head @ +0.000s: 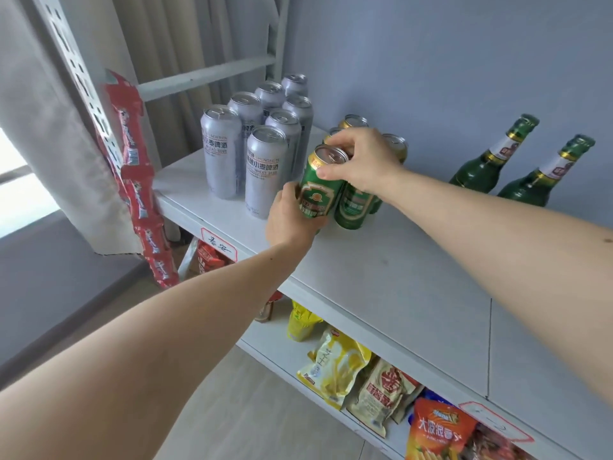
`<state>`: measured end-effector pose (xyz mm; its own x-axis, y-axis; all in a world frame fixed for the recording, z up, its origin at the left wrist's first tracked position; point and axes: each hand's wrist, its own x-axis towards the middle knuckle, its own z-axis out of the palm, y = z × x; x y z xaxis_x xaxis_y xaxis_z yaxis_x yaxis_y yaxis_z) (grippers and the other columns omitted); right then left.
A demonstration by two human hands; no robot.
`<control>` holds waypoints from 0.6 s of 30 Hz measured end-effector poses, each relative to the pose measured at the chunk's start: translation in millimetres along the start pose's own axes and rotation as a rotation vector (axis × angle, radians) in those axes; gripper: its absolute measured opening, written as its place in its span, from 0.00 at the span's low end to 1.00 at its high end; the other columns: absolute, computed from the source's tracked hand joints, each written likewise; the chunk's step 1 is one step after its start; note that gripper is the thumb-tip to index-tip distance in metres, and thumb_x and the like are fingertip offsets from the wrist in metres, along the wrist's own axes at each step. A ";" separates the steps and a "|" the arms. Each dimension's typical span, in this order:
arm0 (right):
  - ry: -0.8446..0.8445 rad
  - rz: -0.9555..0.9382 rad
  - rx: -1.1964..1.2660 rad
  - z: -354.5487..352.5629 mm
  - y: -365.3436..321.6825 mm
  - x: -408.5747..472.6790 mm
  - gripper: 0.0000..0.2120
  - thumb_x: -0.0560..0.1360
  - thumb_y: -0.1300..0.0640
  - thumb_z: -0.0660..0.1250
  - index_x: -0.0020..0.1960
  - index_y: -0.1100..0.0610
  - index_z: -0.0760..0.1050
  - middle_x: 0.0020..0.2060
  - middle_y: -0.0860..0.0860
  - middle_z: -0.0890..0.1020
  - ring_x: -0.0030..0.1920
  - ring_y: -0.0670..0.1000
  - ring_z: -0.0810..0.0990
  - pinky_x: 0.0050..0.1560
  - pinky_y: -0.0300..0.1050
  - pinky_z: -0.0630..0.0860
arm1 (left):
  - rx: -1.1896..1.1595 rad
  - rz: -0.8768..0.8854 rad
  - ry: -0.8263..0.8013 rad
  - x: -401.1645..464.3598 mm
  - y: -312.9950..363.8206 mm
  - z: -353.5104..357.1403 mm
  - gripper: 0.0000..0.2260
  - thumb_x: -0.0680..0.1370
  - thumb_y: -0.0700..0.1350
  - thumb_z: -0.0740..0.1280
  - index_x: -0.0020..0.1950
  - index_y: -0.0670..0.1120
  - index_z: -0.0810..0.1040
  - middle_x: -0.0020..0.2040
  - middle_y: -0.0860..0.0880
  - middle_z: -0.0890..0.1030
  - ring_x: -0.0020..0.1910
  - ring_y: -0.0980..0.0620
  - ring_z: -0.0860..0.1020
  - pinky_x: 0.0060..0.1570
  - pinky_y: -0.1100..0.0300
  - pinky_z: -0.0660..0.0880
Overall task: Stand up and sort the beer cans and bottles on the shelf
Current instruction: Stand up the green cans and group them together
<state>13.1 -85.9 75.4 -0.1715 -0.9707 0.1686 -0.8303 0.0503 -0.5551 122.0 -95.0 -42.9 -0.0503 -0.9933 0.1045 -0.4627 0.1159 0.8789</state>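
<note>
With the left hand (292, 217) gripping the front green beer can (320, 190) (right hand (360, 161) pinching its rim), a nudge could topple neighbouring green cans (353, 207).

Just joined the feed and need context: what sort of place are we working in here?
Probably a small shop or stockroom. A white metal shelf carries handwritten labels on its edge, grouped silver beer cans and green bottles stand on it, and packaged snacks fill the shelf below.

Silver cans (252, 141): standing upright, clustered at shelf's left.
Green cans (353, 200): grouping beside them.
Green bottles (517, 171): leaning against wall, right.
</note>
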 end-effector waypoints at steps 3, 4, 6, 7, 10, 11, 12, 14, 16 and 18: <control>-0.019 -0.027 -0.094 4.2 -0.7 13.7 0.28 0.65 0.52 0.80 0.62 0.56 0.79 0.58 0.50 0.81 0.58 0.49 0.78 0.60 0.41 0.71 | 0.024 -0.020 0.008 12.0 -3.6 2.1 0.28 0.64 0.49 0.79 0.59 0.50 0.70 0.55 0.53 0.76 0.52 0.51 0.76 0.40 0.58 0.70; -0.025 -0.033 -0.111 5.7 -0.5 16.6 0.27 0.65 0.52 0.79 0.62 0.56 0.79 0.58 0.50 0.81 0.59 0.50 0.78 0.60 0.42 0.71 | 0.032 -0.027 0.016 14.7 -4.6 3.2 0.28 0.64 0.50 0.79 0.59 0.50 0.70 0.55 0.53 0.76 0.53 0.51 0.76 0.40 0.57 0.70; -0.024 -0.036 -0.131 8.8 0.5 20.7 0.27 0.65 0.50 0.79 0.62 0.55 0.79 0.59 0.51 0.81 0.62 0.52 0.75 0.63 0.45 0.70 | 0.048 -0.035 0.032 18.7 -6.1 5.4 0.29 0.63 0.52 0.79 0.60 0.50 0.70 0.56 0.53 0.76 0.54 0.50 0.76 0.40 0.57 0.71; -0.021 -0.035 -0.143 10.2 1.1 21.9 0.27 0.66 0.50 0.79 0.62 0.54 0.79 0.59 0.51 0.81 0.63 0.53 0.74 0.63 0.46 0.70 | 0.054 -0.036 0.033 20.0 -7.0 6.7 0.30 0.63 0.52 0.79 0.60 0.50 0.70 0.56 0.53 0.76 0.54 0.50 0.76 0.41 0.57 0.70; 0.002 -0.030 -0.180 10.4 2.3 23.6 0.26 0.66 0.47 0.77 0.63 0.53 0.78 0.60 0.52 0.79 0.65 0.54 0.70 0.59 0.41 0.65 | 0.072 -0.012 0.021 22.1 -10.4 9.0 0.28 0.65 0.53 0.78 0.61 0.50 0.71 0.56 0.52 0.77 0.54 0.49 0.76 0.41 0.57 0.70; 0.008 -0.024 -0.191 10.3 1.8 23.4 0.27 0.67 0.47 0.77 0.63 0.53 0.78 0.60 0.52 0.79 0.66 0.53 0.68 0.58 0.41 0.64 | 0.069 0.005 0.016 22.2 -12.3 9.4 0.28 0.66 0.52 0.77 0.61 0.50 0.71 0.56 0.51 0.78 0.54 0.49 0.76 0.42 0.57 0.71; 0.016 -0.020 -0.199 10.6 0.5 22.9 0.27 0.67 0.46 0.77 0.63 0.53 0.78 0.60 0.52 0.79 0.66 0.53 0.67 0.58 0.41 0.64 | 0.054 0.027 0.011 22.3 -14.8 9.8 0.28 0.66 0.51 0.77 0.62 0.49 0.71 0.56 0.50 0.77 0.54 0.48 0.76 0.44 0.56 0.72; 0.036 -0.020 -0.215 12.7 -4.0 19.9 0.27 0.66 0.45 0.77 0.62 0.53 0.78 0.58 0.52 0.78 0.66 0.53 0.66 0.59 0.43 0.65 | 0.006 0.067 0.000 21.9 -19.1 10.2 0.28 0.68 0.48 0.77 0.64 0.47 0.71 0.58 0.48 0.76 0.56 0.47 0.75 0.49 0.55 0.73; 0.060 -0.021 -0.227 14.8 -7.9 16.4 0.26 0.67 0.46 0.77 0.61 0.54 0.78 0.52 0.50 0.76 0.66 0.54 0.66 0.58 0.45 0.67 | -0.024 0.066 -0.008 20.0 -22.3 12.5 0.26 0.69 0.47 0.76 0.64 0.44 0.71 0.58 0.46 0.76 0.56 0.46 0.74 0.49 0.57 0.71; 0.079 -0.014 -0.234 16.1 -8.8 14.4 0.23 0.67 0.47 0.76 0.59 0.55 0.79 0.45 0.48 0.72 0.65 0.54 0.67 0.54 0.44 0.66 | -0.058 0.013 -0.012 15.8 -25.1 16.1 0.21 0.71 0.47 0.74 0.58 0.42 0.72 0.55 0.44 0.77 0.53 0.44 0.75 0.46 0.58 0.69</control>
<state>26.5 -104.1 69.7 -0.1920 -0.9507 0.2435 -0.9317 0.0986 -0.3495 118.6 -113.6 -70.9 -0.0670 -0.9915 0.1111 -0.4101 0.1289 0.9029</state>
